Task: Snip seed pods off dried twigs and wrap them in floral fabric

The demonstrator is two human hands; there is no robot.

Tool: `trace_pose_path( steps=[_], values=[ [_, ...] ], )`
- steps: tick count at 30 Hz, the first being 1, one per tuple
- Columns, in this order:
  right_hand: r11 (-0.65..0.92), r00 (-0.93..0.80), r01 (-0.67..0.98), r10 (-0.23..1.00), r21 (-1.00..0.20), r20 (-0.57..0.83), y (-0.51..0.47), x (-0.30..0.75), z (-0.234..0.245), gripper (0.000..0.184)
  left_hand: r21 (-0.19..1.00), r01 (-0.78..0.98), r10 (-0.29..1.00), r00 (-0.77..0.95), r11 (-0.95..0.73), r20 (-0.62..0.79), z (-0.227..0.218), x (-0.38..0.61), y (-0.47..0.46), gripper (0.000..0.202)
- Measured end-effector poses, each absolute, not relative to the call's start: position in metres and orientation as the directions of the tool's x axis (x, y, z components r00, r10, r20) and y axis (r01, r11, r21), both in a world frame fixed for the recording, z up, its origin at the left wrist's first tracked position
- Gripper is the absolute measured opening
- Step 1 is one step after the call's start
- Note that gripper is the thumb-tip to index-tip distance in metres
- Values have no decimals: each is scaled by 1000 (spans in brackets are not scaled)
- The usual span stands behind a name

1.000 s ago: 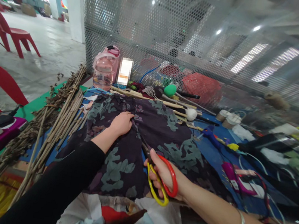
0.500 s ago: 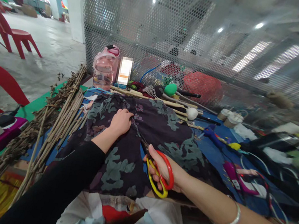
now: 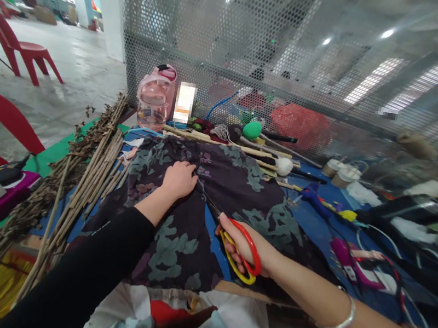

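A dark cloth [image 3: 173, 240] with a grey-green and purple flower print lies spread before me, split by a cut from its near edge up the middle. My left hand [image 3: 180, 180] rests on it left of the cut, fingers bent and gripping the cloth; their tips are partly hidden. In my right hand [image 3: 237, 240] is a pair of scissors [image 3: 254, 250] with one red and one yellow handle loop. Their dark blades point away and left, into the cloth at the top of the cut, close to my left fingers. Blue tabletop [image 3: 218, 250] shows through the gap.
Dry stalks [image 3: 91, 166] lie along the left side by a purple power strip [image 3: 0, 196]. Behind the cloth are a pink water bottle [image 3: 154, 101], sticks, a green ball [image 3: 251, 130] and a white ball [image 3: 284, 167]. A perforated metal screen [image 3: 206, 34] stands at the back.
The scissors have moved slightly forward in my right hand and the gap in the cloth is wider. My left hand has shifted slightly right.
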State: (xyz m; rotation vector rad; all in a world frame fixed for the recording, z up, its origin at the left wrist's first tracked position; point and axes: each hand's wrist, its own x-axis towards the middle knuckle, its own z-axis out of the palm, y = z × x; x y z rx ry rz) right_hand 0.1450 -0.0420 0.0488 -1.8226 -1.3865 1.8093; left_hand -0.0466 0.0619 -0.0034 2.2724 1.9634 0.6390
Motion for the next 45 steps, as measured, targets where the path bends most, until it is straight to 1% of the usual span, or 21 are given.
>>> trace_pose_path(
  steps=[3,8,10,14,17,21,24,26,34,37,40,45],
  values=[
    [-596,-234,394,671,-700,-703,-36,143,52,57,315,933,965,98,-174,243,-3,-48,62,36],
    [-596,-248,372,675,-712,-695,-27,139,49,62,310,935,970,105,-172,219,-2,-50,61,37],
    [-574,-245,380,694,-725,-677,-26,138,48,62,305,936,969,110,-176,221,-1,-50,61,37],
    [-468,-245,435,761,-769,-601,-28,141,45,59,297,938,964,108,-180,242,-2,-50,61,37],
    [-443,-246,463,768,-768,-591,-27,144,43,57,295,940,966,102,-172,238,-1,-49,62,36],
    [-494,-235,441,742,-749,-628,-22,143,44,57,296,940,968,104,-171,229,0,-48,60,36],
    [-582,-242,403,677,-706,-696,-15,138,48,61,277,945,970,115,-174,216,1,-47,58,36],
    [-611,-269,390,640,-689,-720,-10,134,51,65,275,946,971,117,-173,208,1,-47,57,36],
    [-580,-263,417,660,-700,-703,1,128,52,69,305,939,974,99,-159,205,3,-48,59,35],
    [-573,-262,429,661,-699,-703,1,128,51,69,289,946,979,99,-147,176,0,-45,57,42],
    [-552,-265,449,668,-702,-695,1,129,51,69,239,959,982,119,-151,144,-7,-41,55,55],
    [-438,-277,483,745,-758,-607,3,135,44,65,191,974,988,100,-121,117,-16,-38,53,61]
  ],
)
